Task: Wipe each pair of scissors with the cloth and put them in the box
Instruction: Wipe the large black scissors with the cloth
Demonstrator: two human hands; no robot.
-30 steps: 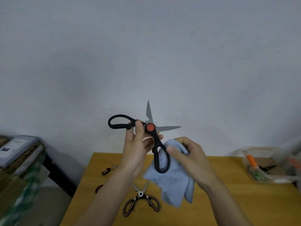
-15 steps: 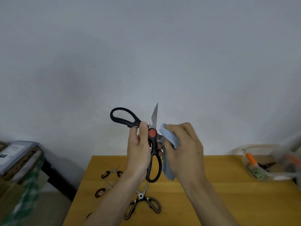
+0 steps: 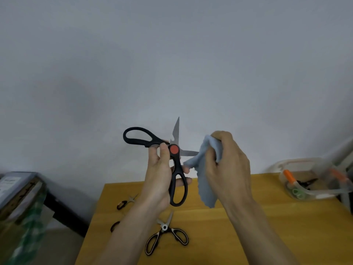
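Change: since half a second ago the right hand (image 3: 227,165) has slid the cloth (image 3: 207,176) outward along the sideways blade, and the blades now stand spread apart again, as they did a second ago.
Head view, scissors: black-handled scissors (image 3: 176,165) are held up in the air above the near edge of the table (image 3: 257,226), in front of the wall.
Pointing: one blade points straight up, the other runs level toward the right; its tip is hidden in the cloth.
Long axis: the lower handle loop hangs downward, the upper loop reaches out to the left, so the pair forms an open cross.
Looks: matt black handles, a round red pivot cap, grey steel blades with a notch near the pivot on the upright one.
Left hand (image 3: 160,180): its grip is closed around the lower handle, thumb lying up beside the pivot.
Right hand: grip curled tight, bunching the pale blue cloth, which hangs down in a loose fold.
Table: a second pair of black-and-white scissors (image 3: 167,236) lies open near the front; smaller scissors (image 3: 127,201) lie further left.
Box: a clear box (image 3: 305,180) at the table's right end holds some scissors.
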